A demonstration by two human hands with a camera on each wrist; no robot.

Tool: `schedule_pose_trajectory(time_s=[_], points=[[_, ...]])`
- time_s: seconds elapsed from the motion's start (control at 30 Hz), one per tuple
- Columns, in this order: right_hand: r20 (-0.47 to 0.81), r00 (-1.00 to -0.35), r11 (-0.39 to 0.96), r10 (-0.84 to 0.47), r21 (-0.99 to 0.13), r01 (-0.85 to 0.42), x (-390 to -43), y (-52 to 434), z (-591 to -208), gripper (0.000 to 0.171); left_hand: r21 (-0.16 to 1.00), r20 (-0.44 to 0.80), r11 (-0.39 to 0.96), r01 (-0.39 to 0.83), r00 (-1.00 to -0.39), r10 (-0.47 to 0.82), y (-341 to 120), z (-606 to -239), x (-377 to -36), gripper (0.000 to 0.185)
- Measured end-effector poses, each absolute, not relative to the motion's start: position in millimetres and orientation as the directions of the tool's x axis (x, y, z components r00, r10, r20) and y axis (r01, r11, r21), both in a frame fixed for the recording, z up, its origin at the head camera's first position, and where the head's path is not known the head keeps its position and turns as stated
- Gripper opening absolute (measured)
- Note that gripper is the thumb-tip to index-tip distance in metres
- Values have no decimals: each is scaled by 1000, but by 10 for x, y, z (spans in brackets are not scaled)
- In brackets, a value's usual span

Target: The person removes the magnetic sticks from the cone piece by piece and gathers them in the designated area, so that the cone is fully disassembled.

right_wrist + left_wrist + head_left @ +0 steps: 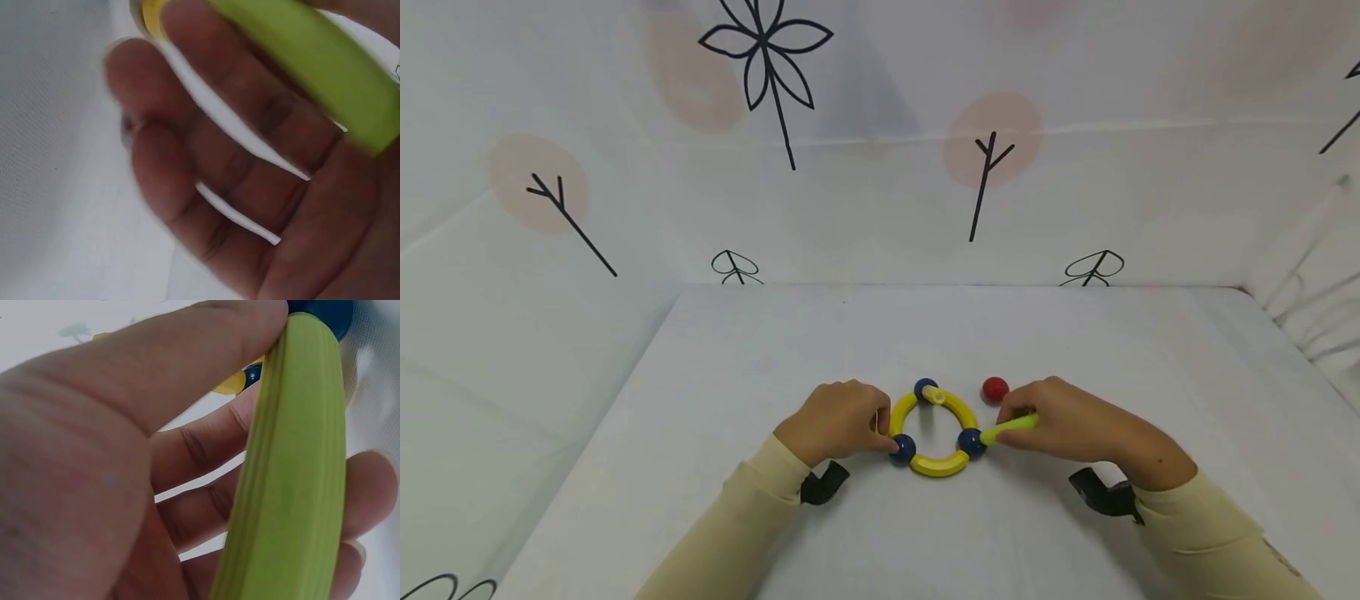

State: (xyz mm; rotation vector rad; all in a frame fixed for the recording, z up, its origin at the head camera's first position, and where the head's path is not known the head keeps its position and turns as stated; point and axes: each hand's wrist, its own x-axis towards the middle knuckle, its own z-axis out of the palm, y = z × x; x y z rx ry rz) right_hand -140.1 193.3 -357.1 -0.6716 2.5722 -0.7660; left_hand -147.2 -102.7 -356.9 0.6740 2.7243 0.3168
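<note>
Green stick (1011, 427) sits pinched in right hand (1063, 421), its tip touching a blue ball (971, 442) on the ring's (934, 432) right side. Left hand (838, 421) pinches the ring's left edge by another blue ball (902, 448). Red ball (996, 388) lies on the desk (925, 333) just beyond the ring's right.

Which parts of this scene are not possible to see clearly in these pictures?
- Head view: where the left hand touches the yellow ring is hidden by its own fingers.
- Right wrist view: the green stick is blurred and cut off by the top edge.
- Left wrist view: a thumb hides most of the ring.
- Red ball: in the head view only.
</note>
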Motion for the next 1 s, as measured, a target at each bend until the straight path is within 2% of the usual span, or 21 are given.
schedule_pose_trajectory(time_s=[0.27,0.5,1.0], points=[[-331,-801,799,-500,-533,-279,-1394,1903,-3643,12,361,-285,842,402,-812,510,-1066,-3623,-1541,27],[-356,-798,811,-486,-523,-261,-1407,1894,-3709,17,442,-315,812,382,-781,539,-1089,-3652,-1597,24],[-393,-805,845,-445,-483,-231,-1413,1843,-3759,24,488,-350,800,349,-762,545,-1121,-3690,-1598,20]])
